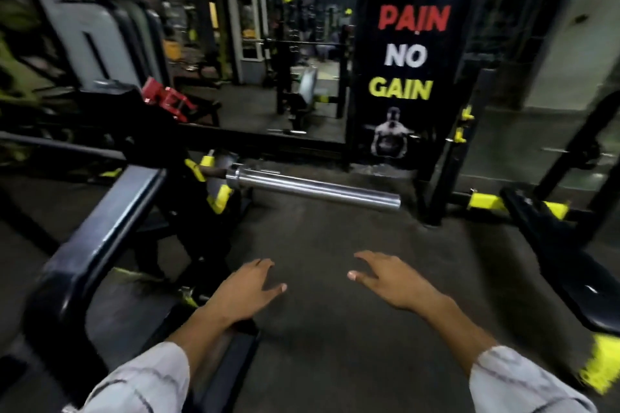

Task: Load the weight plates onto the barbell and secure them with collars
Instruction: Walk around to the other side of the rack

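The chrome barbell sleeve [315, 189] sticks out to the right from a black rack with yellow hooks [219, 198]; it is bare, with no plate or collar on it. My left hand [246, 290] and my right hand [394, 280] hover low over the grey floor, well short of the sleeve, palms down, fingers spread and holding nothing. A red collar-like clamp [167, 100] lies on dark equipment at the upper left. No weight plate shows near my hands.
A black padded frame [100, 245] runs diagonally at the left. Another black bench with yellow parts [550, 245] stands at the right. A black "NO PAIN NO GAIN" pillar [412, 54] rises behind the sleeve. Grey floor [335, 329] lies beneath my hands.
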